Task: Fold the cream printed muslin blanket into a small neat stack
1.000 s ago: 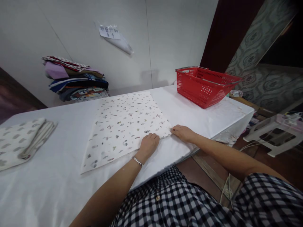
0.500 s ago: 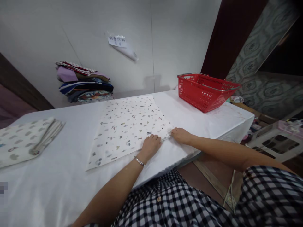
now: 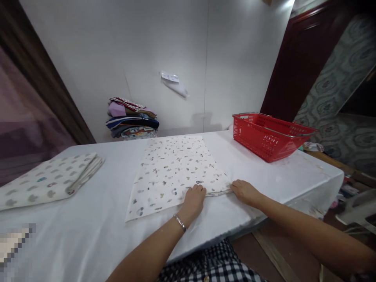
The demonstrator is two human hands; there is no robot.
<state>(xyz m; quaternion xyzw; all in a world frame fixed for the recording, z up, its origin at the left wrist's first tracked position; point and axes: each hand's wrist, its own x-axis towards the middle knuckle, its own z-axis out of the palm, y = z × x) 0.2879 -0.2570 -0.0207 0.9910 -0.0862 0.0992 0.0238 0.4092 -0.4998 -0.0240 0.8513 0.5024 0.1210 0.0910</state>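
Observation:
A white cloth (image 3: 176, 168) printed with small grey, green and brown motifs lies spread flat before me. My left hand (image 3: 194, 200) is closed on its near edge, fingers curled over the top, with a silver bracelet at the wrist. At the near right corner, my right hand (image 3: 244, 191) pinches the same cloth. Between the two hands the edge looks layered, like a narrow fold. The cloth's far edge and left side rest on the white-covered table (image 3: 108, 235).
To the left lies a folded cloth (image 3: 58, 178) with grey cloud-like shapes. A stack of folded fabrics (image 3: 132, 119) stands by the wall. At the right back sits a red plastic basket (image 3: 264, 139) with metal handles. A paper in a plastic sleeve (image 3: 173, 83) hangs on the wall.
My view has tilted up and turned left, so everything sits lower and further right. Both hands stay on the cloth's near edge, and its layered edge shows more clearly between them.

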